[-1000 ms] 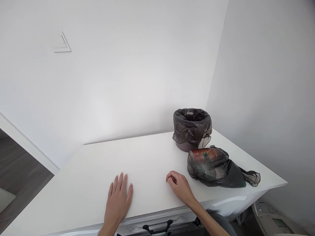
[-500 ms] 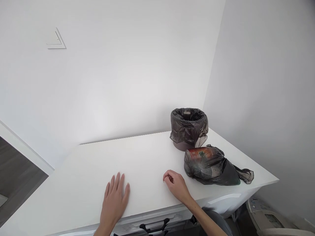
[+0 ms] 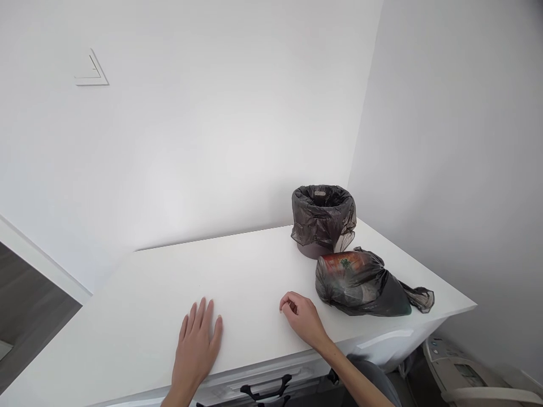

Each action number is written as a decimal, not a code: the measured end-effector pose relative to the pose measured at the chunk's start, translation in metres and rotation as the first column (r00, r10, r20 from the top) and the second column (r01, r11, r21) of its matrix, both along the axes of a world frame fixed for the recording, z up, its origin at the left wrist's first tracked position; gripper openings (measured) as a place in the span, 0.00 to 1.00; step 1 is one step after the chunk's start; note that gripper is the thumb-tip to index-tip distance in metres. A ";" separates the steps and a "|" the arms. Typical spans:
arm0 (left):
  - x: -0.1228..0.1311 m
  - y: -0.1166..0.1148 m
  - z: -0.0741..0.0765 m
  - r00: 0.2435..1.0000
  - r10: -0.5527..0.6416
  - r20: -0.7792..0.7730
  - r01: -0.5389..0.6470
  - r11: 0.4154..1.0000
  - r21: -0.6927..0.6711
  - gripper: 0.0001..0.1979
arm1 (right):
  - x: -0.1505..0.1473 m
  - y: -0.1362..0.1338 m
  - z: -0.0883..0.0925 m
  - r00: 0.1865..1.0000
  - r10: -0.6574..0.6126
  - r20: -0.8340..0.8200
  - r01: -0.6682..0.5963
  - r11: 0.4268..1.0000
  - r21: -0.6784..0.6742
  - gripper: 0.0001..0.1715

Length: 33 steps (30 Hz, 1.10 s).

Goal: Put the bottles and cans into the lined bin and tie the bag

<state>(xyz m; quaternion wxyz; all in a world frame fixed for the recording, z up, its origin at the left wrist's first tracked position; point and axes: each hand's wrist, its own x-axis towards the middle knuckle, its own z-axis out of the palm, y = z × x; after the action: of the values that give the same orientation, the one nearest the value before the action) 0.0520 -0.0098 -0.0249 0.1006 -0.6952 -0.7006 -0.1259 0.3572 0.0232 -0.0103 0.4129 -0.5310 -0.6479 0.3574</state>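
Left hand (image 3: 195, 342) is lying flat and open on the white surface (image 3: 254, 271), right hand (image 3: 302, 317) is resting loosely curled, holding nothing, near the tied bag (image 3: 360, 282) sitting beside the bin (image 3: 323, 219).

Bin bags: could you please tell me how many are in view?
2: one liner in the small bin at the table's far right; one tied full bag lying just before it.

On the tabletop (image 3: 237, 271), the left grip (image 3: 195, 345) lies near the front edge, with the right grip (image 3: 302, 317) to its right. The tied bag (image 3: 360, 282) lies just right of the right grip. Just behind that bag, the lined bin (image 3: 323, 220) stands toward the far right corner by the walls, and a printer (image 3: 462, 373) sits on the floor below the tabletop's right end.
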 end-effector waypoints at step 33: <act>0.005 0.000 0.008 1.000 0.019 0.015 -0.019 0.999 -0.026 0.34 | 0.001 0.001 -0.001 1.000 0.001 0.009 -0.002 0.999 0.037 0.12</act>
<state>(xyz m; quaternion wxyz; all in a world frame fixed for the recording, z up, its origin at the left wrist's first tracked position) 0.0571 -0.0101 -0.0173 0.0874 -0.6887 -0.7095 -0.1212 0.3581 0.0240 -0.0114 0.4193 -0.5245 -0.6566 0.3433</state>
